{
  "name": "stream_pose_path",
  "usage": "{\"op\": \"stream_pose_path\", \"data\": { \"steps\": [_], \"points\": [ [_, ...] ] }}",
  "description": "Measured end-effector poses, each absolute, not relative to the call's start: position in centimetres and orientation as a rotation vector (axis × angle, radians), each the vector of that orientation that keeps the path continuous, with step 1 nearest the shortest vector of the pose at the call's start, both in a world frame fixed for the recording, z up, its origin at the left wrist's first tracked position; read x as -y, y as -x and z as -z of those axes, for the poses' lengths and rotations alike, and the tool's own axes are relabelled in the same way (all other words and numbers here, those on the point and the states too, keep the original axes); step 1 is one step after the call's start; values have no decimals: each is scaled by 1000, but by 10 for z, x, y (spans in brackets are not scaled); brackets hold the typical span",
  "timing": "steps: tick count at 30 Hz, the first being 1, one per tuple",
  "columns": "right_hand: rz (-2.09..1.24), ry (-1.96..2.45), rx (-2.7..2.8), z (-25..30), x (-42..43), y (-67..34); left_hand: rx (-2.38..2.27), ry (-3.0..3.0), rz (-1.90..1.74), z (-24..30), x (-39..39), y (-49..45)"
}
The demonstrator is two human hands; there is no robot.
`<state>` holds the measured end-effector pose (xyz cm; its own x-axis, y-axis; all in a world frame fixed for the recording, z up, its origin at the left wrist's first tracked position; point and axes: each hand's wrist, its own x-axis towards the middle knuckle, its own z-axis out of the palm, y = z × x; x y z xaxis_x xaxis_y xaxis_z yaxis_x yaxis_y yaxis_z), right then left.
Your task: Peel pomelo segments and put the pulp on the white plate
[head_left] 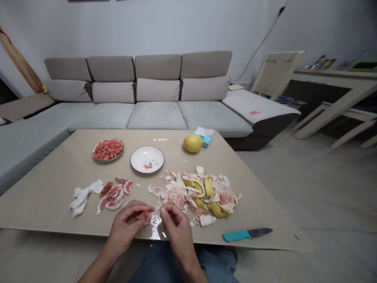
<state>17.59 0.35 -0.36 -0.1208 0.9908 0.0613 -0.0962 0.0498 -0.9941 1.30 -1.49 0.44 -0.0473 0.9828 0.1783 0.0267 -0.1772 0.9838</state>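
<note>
My left hand [129,222] is closed around a red pomelo segment [144,215] above the table's near edge. Close beside it, my right hand [176,228] is pinched, thumb against fingertips; what lies in the pinch, if anything, is too small to name. Left of the hands lie several unpeeled pomelo segments [113,196] with pale skin. A heap of peel and membrane scraps [188,192], with yellow rind strips among it, spreads to the right. Beyond the hands stands a white plate [141,159] with a small red piece of flesh on it.
A plate heaped with red pomelo flesh [108,149] stands farther left. A whole yellow pomelo [193,143] is by a tissue box [205,137]. A knife [247,234] with a teal handle lies near the right front edge. Crumpled tissue [84,197] lies left; a sofa [156,114] is behind.
</note>
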Motion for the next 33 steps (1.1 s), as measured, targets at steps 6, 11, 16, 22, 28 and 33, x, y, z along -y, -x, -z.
{"op": "stream_pose_path", "data": {
  "steps": [6, 11, 16, 22, 28, 33],
  "points": [
    [-1211, 1089, 1313, 10, -9, -179, -1038, -1050, -1311, 2, 18, -7],
    [-830, 1214, 1517, 16, -16, -183, -1092, -1014, -1293, -1, 19, -8],
    [-596, 1247, 1688, 30, -25, -193, -1287, -1074, -1259, -9, 18, -9],
    [-469, 1206, 1711, 31, -29, -199, -1378, -1328, -1186, -17, 16, -7],
    [-872, 1006, 1687, 10, -19, -195, -1409, -1515, -1109, -20, 16, -6],
    [-1150, 852, 1667, -1, -10, -186, -1376, -1543, -1046, -23, 19, -9]
  ]
}}
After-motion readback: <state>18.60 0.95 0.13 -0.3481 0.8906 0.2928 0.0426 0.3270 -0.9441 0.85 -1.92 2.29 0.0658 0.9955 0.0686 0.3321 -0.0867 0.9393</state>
